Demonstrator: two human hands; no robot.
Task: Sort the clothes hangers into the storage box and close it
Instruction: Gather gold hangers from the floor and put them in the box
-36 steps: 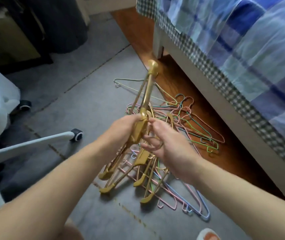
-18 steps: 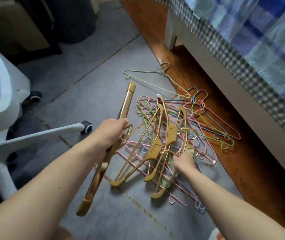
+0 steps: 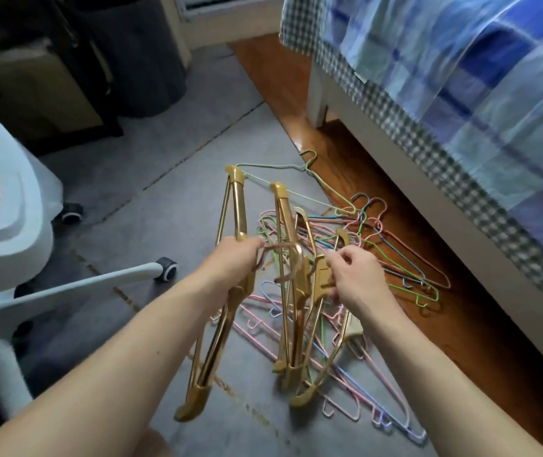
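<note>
Left hand [image 3: 235, 258]: fingers curled around the middle of one gold hanger [image 3: 227, 291], held off the floor and running lengthwise away from the person, its near end hanging low over the grey floor [image 3: 164, 199].

Right hand [image 3: 354, 278]: fingers and thumb pinched on the neck area of a bunch of gold hangers [image 3: 296, 291], at least three, also lifted and aligned roughly parallel to the single hanger, just beside it. Their hooks blur together between the two hands; exact contact there cannot be told.

Beneath and beyond both hands: a tangled pile of thin wire hangers [image 3: 379, 258] in pink, green, blue and lilac, lying partly on the grey floor and partly on the wood floor strip [image 3: 283, 77] along the bed. One pale green wire hanger [image 3: 283, 166] lies at the far edge of the pile.

No storage box is identifiable in this view.

Surroundings: bed [image 3: 379, 140] with blue plaid bedding [image 3: 461, 61] at right; white office chair [image 3: 16, 225] with castors at left; dark furniture at upper left, detail unclear.
</note>
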